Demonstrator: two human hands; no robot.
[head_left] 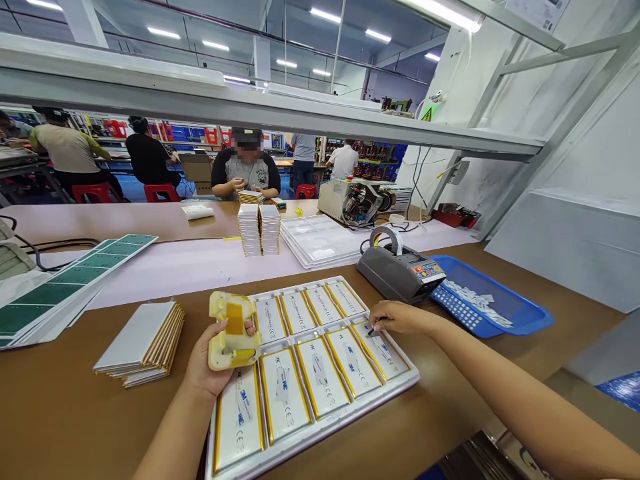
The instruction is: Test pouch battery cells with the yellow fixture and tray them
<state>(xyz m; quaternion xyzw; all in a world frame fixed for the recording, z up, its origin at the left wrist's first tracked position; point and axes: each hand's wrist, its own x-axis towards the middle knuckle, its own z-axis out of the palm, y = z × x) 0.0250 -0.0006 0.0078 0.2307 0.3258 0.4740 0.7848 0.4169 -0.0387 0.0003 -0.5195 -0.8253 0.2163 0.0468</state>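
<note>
My left hand (pixel 209 367) is closed around a pale yellow plastic block (pixel 220 341) with an orange patch on it, held over the left side of a white tray (pixel 417 377). Several flat pouch battery cells (pixel 327 383) lie in the tray in two rows. The front-row cells carry clear strips printed with blue 3M marks. At the right end of that row, my right hand (pixel 393 316) pinches a small dark tool (pixel 371 331), its tip over the cell there. Whether the tip touches the cell I cannot tell.
Left of the tray sits a stack of cells (pixel 137 337), beside green-and-white sheets (pixel 80 273). A tape dispenser (pixel 400 273) and a blue basket (pixel 525 321) with white scraps stand at right. Farther back are stacked cells (pixel 259 230), trays (pixel 320 243) and a seated person (pixel 245 167).
</note>
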